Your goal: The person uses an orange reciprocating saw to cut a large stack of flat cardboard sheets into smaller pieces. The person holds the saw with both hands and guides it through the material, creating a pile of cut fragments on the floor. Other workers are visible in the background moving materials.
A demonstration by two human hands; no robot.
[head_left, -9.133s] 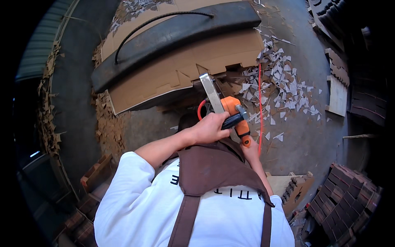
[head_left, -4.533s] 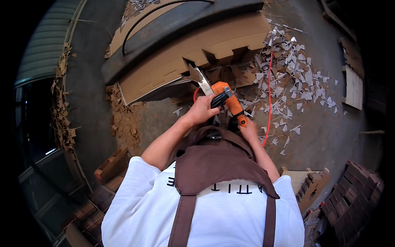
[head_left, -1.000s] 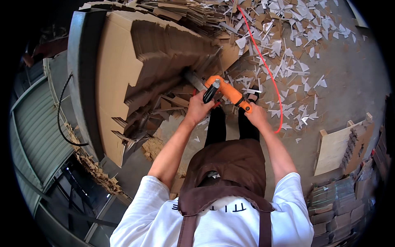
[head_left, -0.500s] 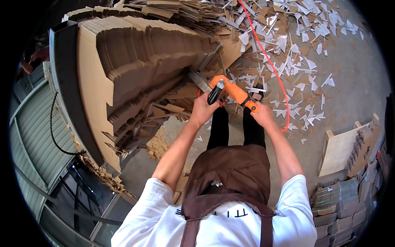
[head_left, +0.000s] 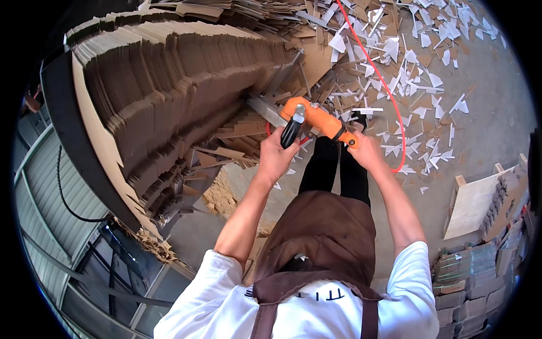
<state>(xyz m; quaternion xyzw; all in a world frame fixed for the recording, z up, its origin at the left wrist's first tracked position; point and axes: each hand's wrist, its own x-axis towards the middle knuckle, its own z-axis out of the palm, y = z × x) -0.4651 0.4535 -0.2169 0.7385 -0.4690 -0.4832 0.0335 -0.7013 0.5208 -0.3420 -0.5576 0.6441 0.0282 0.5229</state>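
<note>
I hold an orange power tool [head_left: 322, 122] with both hands in front of my legs. My left hand [head_left: 276, 153] is closed round its black side handle [head_left: 291, 131]. At the tool's rear end, my right hand [head_left: 365, 152] grips the orange body. The tool's metal front part [head_left: 266, 110] points toward the lower side of a tall stack of cut cardboard sheets [head_left: 169, 85]; whether its tip touches the sheets I cannot tell. A red hose [head_left: 379, 73] runs across the floor and ends near my right hand.
White and brown cardboard scraps [head_left: 418, 85] litter the floor [head_left: 480, 118] ahead and right. A dark metal beam [head_left: 73, 135] edges the stack at left. Loose brown offcuts [head_left: 231, 144] lie below it. At right stand a wooden pallet [head_left: 473, 206] and bundled cardboard [head_left: 468, 277].
My hands and the tool have shifted slightly relative to the stack, and the view has turned a little. Both hands keep their grip on the tool.
</note>
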